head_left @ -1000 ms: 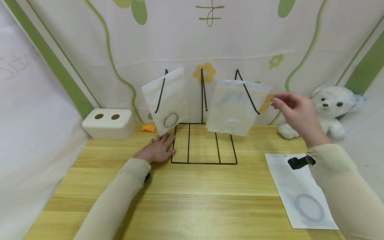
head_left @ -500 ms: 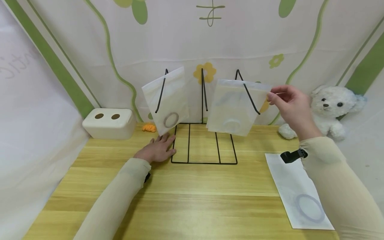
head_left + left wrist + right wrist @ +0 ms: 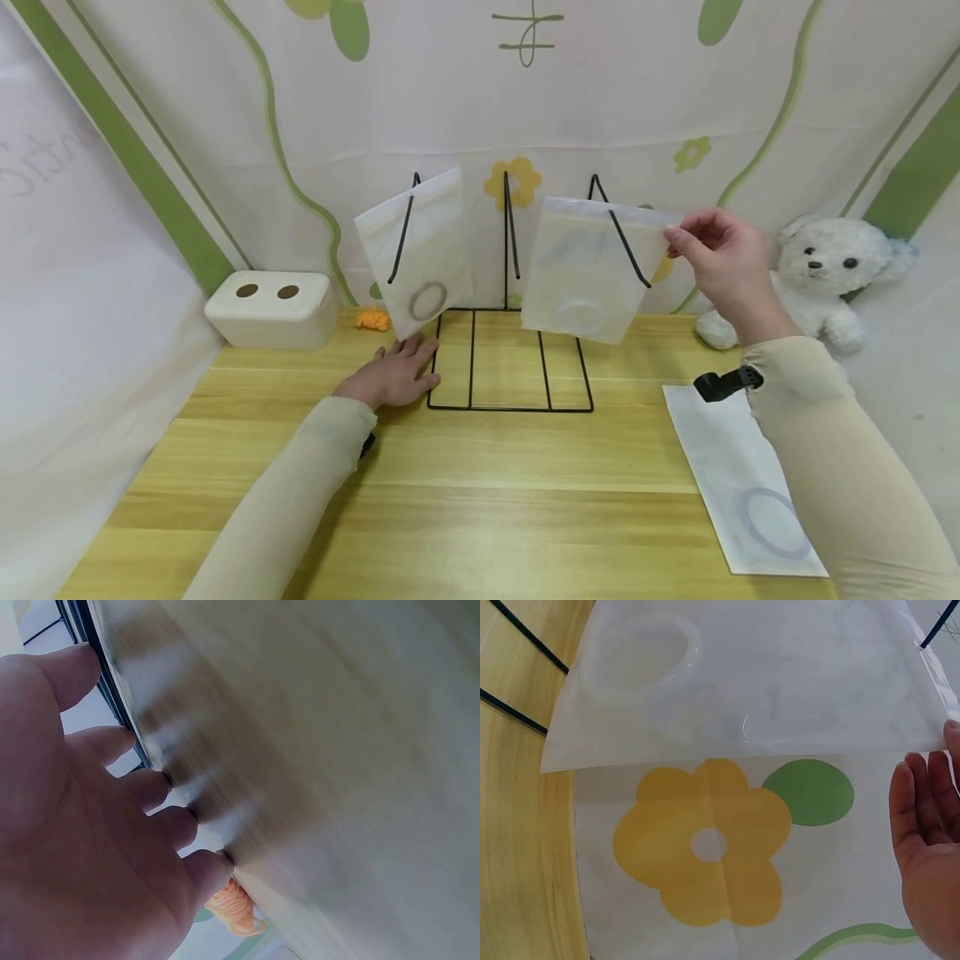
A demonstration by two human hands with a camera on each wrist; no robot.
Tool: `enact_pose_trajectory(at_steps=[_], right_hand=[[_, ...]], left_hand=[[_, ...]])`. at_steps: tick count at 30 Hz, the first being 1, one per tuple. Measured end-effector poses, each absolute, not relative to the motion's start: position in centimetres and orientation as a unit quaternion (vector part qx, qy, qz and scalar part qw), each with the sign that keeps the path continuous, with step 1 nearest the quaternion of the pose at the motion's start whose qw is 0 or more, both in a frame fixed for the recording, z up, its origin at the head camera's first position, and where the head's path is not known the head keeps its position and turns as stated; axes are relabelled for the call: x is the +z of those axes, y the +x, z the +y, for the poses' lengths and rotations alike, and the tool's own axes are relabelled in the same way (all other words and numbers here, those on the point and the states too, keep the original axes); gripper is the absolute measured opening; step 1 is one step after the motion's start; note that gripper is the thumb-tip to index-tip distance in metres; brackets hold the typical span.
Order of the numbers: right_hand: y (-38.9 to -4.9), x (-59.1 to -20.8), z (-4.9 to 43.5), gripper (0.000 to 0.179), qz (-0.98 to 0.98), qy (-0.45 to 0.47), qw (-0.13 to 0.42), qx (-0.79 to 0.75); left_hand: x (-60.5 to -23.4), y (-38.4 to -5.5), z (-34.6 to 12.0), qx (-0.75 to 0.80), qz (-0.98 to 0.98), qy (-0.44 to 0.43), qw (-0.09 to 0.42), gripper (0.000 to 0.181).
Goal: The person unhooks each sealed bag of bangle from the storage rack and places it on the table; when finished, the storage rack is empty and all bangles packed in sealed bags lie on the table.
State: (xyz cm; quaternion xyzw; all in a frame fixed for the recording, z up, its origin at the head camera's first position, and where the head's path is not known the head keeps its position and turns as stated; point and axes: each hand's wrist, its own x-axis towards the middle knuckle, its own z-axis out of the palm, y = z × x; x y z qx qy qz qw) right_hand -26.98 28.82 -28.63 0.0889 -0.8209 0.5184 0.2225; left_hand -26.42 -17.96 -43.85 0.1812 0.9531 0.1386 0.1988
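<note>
A black wire rack (image 3: 510,409) stands on the wooden table, with hooks rising at its back. From its right hook hangs a translucent zip bag (image 3: 573,271) with a pale ring inside. My right hand (image 3: 729,271) pinches that bag's top right corner between thumb and fingers; the right wrist view shows the bag (image 3: 780,682) stretching away from the fingertips. On the left hook is another zip bag (image 3: 420,242), tilted, with a grey ring. My left hand (image 3: 393,377) rests spread on the table at the base's left side, its fingers straight.
A white bag or sheet with a ring (image 3: 720,467) lies at the right, partly under the right forearm. A white plush toy (image 3: 821,271) sits behind it. At the left stand a white box (image 3: 273,312) and a small orange item (image 3: 372,320). A printed cloth hangs behind.
My right hand has moved left to the right-hand bag and now pinches its top corner. That bag has shifted slightly to the right. My left hand has stayed in place.
</note>
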Motion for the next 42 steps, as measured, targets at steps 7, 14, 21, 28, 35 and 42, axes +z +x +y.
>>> enact_pose_trajectory(at_steps=[7, 14, 21, 28, 35, 42], right_hand=[[-27.0, -28.5, 28.9, 0.017, -0.835, 0.095, 0.224, 0.493], [-26.8, -28.4, 28.8, 0.017, -0.831, 0.104, 0.238, 0.492], [-26.4, -28.3, 28.8, 0.021, -0.821, 0.104, 0.252, 0.501], [-26.3, -28.4, 28.8, 0.021, -0.805, 0.124, 0.286, 0.504], [-26.2, -28.5, 28.9, 0.022, -0.796, 0.137, 0.303, 0.506], [-25.9, -28.6, 29.0, 0.022, -0.805, 0.132, 0.308, 0.490]], left_hand=[[-44.5, -26.8, -18.2, 0.134, 0.954, 0.183, 0.195, 0.078], [-46.2, -27.9, -18.7, 0.128, 0.956, 0.181, 0.194, 0.079], [-46.6, -28.2, -18.8, 0.126, 0.957, 0.180, 0.191, 0.078], [-46.3, -27.9, -18.7, 0.122, 0.958, 0.177, 0.187, 0.079], [-44.1, -26.6, -18.1, 0.139, 0.953, 0.185, 0.194, 0.078], [-45.1, -27.0, -18.4, 0.129, 0.955, 0.190, 0.186, 0.078]])
